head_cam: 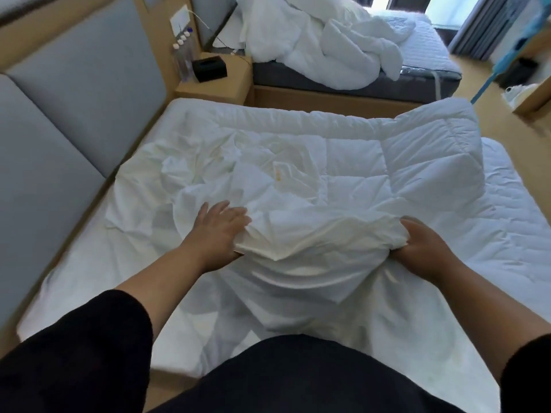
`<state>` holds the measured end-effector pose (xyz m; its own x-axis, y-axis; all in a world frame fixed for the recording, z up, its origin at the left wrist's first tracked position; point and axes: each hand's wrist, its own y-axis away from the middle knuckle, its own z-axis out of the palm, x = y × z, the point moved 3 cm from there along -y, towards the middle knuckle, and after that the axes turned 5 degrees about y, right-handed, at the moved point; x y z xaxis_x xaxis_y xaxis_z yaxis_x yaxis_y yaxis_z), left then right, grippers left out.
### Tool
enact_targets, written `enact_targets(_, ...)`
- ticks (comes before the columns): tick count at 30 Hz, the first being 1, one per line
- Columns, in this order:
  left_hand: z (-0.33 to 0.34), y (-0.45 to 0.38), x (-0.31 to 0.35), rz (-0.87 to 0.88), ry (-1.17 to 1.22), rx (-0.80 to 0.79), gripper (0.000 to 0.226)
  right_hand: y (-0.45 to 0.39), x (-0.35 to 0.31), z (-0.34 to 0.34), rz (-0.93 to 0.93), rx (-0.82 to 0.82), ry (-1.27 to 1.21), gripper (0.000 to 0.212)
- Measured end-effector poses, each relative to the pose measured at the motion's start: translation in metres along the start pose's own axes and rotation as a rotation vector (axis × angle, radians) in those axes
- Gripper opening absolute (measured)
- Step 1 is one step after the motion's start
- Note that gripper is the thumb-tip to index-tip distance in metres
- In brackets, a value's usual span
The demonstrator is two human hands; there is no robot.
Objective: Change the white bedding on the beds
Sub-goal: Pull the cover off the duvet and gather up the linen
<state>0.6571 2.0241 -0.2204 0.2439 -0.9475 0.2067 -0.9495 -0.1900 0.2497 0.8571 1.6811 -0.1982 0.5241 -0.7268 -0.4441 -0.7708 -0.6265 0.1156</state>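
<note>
We see a room with two beds. On the near bed lies the white cover. Our left hand and right hand pinch its bunched edge at six o'clock. The far bed sits at twelve o'clock.

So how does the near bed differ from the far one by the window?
The near bed has a quilted white duvet spread fairly flat, with both hands on its cover; the far bed holds a crumpled white heap, untouched. The far bed's dark mattress side shows; the near bed's does not. Both have white bedding.
</note>
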Motion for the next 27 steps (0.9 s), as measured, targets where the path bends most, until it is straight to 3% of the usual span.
enact_targets(4, -0.008, -0.007, -0.008, 0.244, 0.070, -0.002, 0.015, 0.008, -0.064, 0.006, 0.057, -0.168, 0.295, 0.069)
enact_targets(6, -0.019, -0.001, -0.003, 0.275, 0.126, -0.038, 0.016, 0.019, -0.129, 0.018, -0.021, -0.251, 0.488, 0.105)
enact_targets(8, -0.035, 0.007, 0.013, 0.358, 0.135, -0.025, 0.016, 0.032, -0.205, 0.045, -0.172, -0.265, 0.586, 0.119)
enact_targets(10, -0.050, 0.019, 0.027, 0.458, 0.149, -0.005, 0.024, 0.032, -0.254, 0.070, -0.153, -0.175, 0.508, 0.113)
enact_targets(13, -0.064, 0.029, 0.007, 0.441, 0.250, -0.030, 0.034, 0.021, -0.262, 0.073, 0.041, -0.067, 0.396, 0.075)
enact_targets(16, -0.048, 0.017, -0.059, 0.406, 0.221, -0.065, 0.079, 0.019, -0.247, 0.054, 0.011, 0.035, 0.527, 0.023)
enact_targets(18, -0.020, 0.009, -0.110, 0.263, 0.143, -0.120, 0.118, 0.026, -0.229, 0.038, -0.022, 0.201, 0.458, 0.023)
enact_targets(20, 0.015, 0.011, -0.148, 0.123, 0.222, -0.193, 0.135, 0.031, -0.210, 0.017, -0.001, 0.320, 0.346, 0.026)
enact_targets(24, 0.073, 0.038, -0.160, 0.005, 0.365, -0.196, 0.126, 0.033, -0.188, -0.012, 0.105, 0.277, 0.221, 0.023)
enact_targets(27, 0.089, 0.046, -0.152, -0.085, 0.536, -0.124, 0.077, 0.023, -0.175, -0.011, 0.209, 0.142, 0.177, 0.022)
